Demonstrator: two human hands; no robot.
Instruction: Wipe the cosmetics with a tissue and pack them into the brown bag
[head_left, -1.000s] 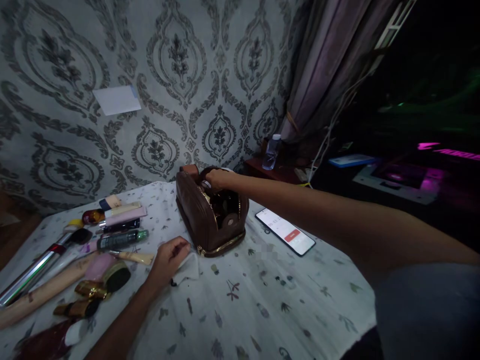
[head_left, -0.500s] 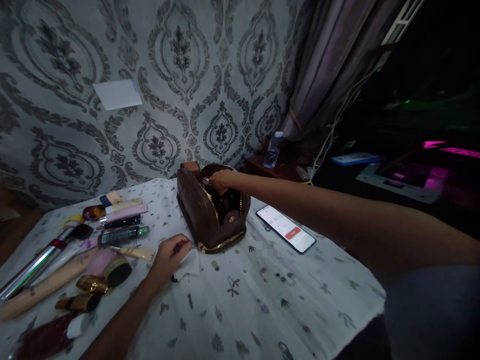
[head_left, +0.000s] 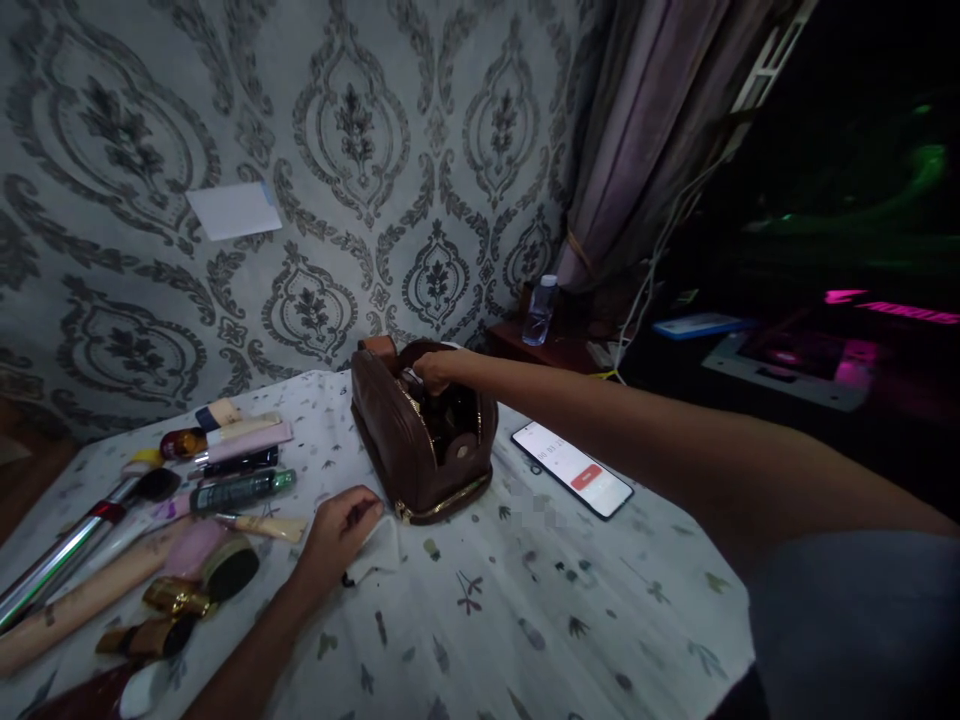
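Brown bag open on the desk, right hand in its mouth

Cosmetics crowd the left side as I look through the head camera: a pink tube, a green-capped bottle, a dark-lidded jar. Between them and the bag rests the left hand, its grip loosely curled beside a white scrap; I cannot tell whether it pinches that. A lit phone lies near the right forearm. The right grip's fingers are partly hidden inside, so its opening and hold I cannot tell.

Room for moving spreads before the bag, out to the right edge; the back edge sits near the wall. Upright, the bag runs lengthwise away from me, slightly leftward, snap end facing me.
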